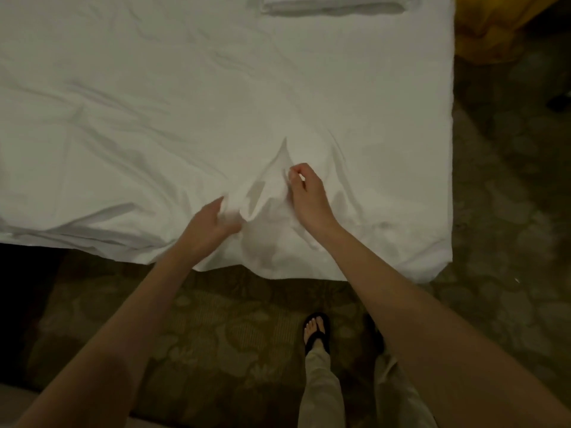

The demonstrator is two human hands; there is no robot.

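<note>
**White sheet gathered by two hands at the bed's near edge**

A white sheet [185,103] is seen from above, spread over a bed and creased throughout. Close to the near edge, right of the middle, the sheet is drawn up into a pointed ridge between two bare hands. A fold of the cloth is gripped by the left hand [213,223], its fingers curled into the fabric. A small pinch of the same ridge is held by the right hand [309,196] between thumb and bent fingertips, slightly farther up the bed. The hands are near each other but apart. A folded pile of white linen [333,6] is laid at the far edge. Below the bed, a patterned carpet [216,335] and a foot in a black sandal [316,332] are shown. Yellow cloth [494,26] is seen at the far right.
</note>
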